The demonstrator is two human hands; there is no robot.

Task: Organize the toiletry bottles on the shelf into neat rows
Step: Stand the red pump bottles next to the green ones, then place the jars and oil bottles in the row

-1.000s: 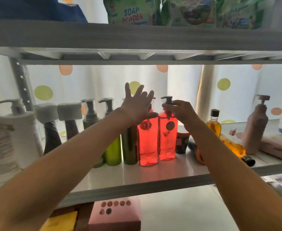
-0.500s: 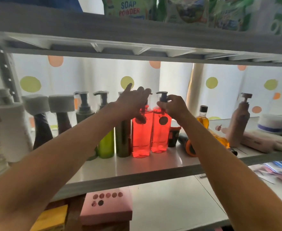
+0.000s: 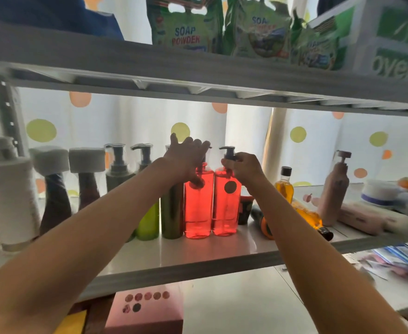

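Two red pump bottles (image 3: 225,203), full, likely heavy, rigid, slick; grip the neck; right hand (image 3: 245,168) pinches one pump; left hand (image 3: 186,160) drapes over the other's top.

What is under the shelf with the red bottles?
Under the shelf sits a pink box with something yellow beside it. The arms cover the rest.
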